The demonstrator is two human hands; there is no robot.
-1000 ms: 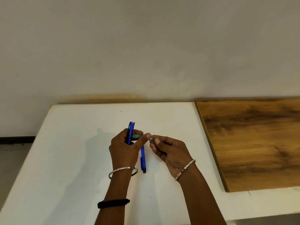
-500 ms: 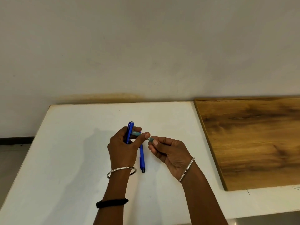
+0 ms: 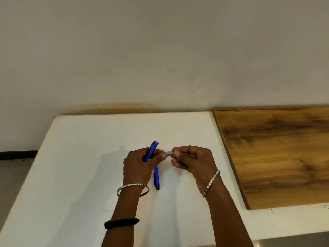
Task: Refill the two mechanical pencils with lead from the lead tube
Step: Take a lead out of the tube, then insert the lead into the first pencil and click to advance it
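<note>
Your right hand (image 3: 191,160) has drawn a little further from your left hand (image 3: 138,164), exposing more of the green lead tube (image 3: 169,153) pinched between both sets of fingers; it looks to be opening. Contents can't be made out. The left also grips one blue pencil (image 3: 151,151); the second pencil (image 3: 156,177) lies mid-desk (image 3: 80,157).

No legible txt, labels, brands or nos. anywhere in view.

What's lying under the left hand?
A second blue pencil lies on the white table, its lower half showing. The left hand covers its upper end.
</note>
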